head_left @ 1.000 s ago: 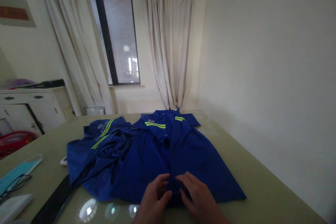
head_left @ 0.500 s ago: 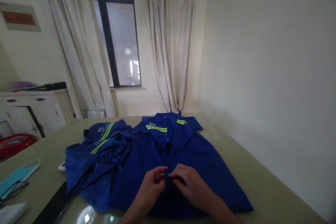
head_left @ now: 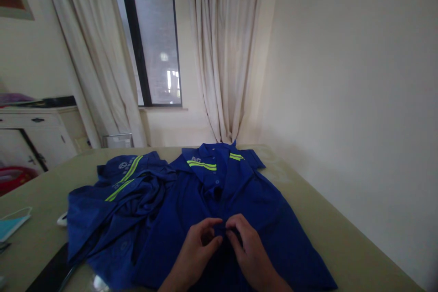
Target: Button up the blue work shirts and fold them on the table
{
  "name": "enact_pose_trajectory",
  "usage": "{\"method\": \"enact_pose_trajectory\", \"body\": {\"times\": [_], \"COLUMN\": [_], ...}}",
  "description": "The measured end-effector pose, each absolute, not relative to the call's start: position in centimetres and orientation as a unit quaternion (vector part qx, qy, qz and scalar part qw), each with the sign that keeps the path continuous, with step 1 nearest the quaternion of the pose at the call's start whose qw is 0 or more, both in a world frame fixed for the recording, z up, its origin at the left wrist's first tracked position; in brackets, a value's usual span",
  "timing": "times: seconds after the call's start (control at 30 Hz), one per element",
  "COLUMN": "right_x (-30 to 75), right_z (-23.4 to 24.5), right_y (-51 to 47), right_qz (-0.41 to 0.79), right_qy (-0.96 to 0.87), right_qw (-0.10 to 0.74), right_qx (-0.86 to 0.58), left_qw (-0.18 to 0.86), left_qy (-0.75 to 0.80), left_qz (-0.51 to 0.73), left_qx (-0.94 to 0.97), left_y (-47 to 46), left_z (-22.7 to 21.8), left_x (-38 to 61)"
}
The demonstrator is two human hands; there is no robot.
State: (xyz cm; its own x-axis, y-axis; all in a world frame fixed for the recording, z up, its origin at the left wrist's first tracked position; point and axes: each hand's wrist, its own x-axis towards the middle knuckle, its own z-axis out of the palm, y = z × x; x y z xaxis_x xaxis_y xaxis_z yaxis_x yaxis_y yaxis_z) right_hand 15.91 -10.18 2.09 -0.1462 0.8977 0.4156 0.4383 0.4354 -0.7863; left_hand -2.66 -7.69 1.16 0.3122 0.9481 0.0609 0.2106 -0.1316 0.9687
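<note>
A blue short-sleeved work shirt point(head_left: 273, 223) with yellow-green reflective stripes lies spread on the table, its collar toward the far edge. Both hands are at the lower middle of its front, fingertips almost meeting. My left hand point(head_left: 198, 246) is curled, with thumb and forefinger at the cloth along the front opening. Close beside it, my right hand point(head_left: 248, 246) pinches the same strip of fabric. Whatever lies between the fingertips is too dark and small to make out. A second blue work shirt point(head_left: 92, 210) lies crumpled to the left, against the first.
The greenish table point(head_left: 318, 200) meets a bare wall on the right. At the left lie a black flat object point(head_left: 51, 267), a blue face mask point(head_left: 13, 226) and a small white object point(head_left: 62, 220). Behind stand a white cabinet point(head_left: 51, 132) and curtains point(head_left: 226, 54) beside a window.
My right hand's fingers have drawn up more upright at the placket, and the left thumb and forefinger have shifted slightly right. The view has tilted down and turned a little right.
</note>
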Motion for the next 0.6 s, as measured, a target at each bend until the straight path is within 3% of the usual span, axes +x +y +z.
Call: {"method": "enact_pose_trajectory", "body": {"times": [0.2,0.33,0.6], "right_x": [15.6,15.6,16.5], "right_z": [1.4,1.2,1.8], "right_y": [-10.4,-10.7,-10.1], "right_qz": [0.254,0.247,0.184], "right_qy": [-0.717,-0.721,-0.653], "right_qw": [0.438,0.436,0.524], "right_qx": [-0.478,-0.478,-0.515], "left_qw": [0.446,0.481,0.452], "left_qy": [0.46,0.468,0.466], "left_qz": [0.378,0.379,0.369], "left_qx": [0.668,0.637,0.665], "left_y": [-8.3,-7.9,-9.0], "left_z": [1.8,0.9,1.3], "left_x": [-3.0,-2.8,-2.4]}}
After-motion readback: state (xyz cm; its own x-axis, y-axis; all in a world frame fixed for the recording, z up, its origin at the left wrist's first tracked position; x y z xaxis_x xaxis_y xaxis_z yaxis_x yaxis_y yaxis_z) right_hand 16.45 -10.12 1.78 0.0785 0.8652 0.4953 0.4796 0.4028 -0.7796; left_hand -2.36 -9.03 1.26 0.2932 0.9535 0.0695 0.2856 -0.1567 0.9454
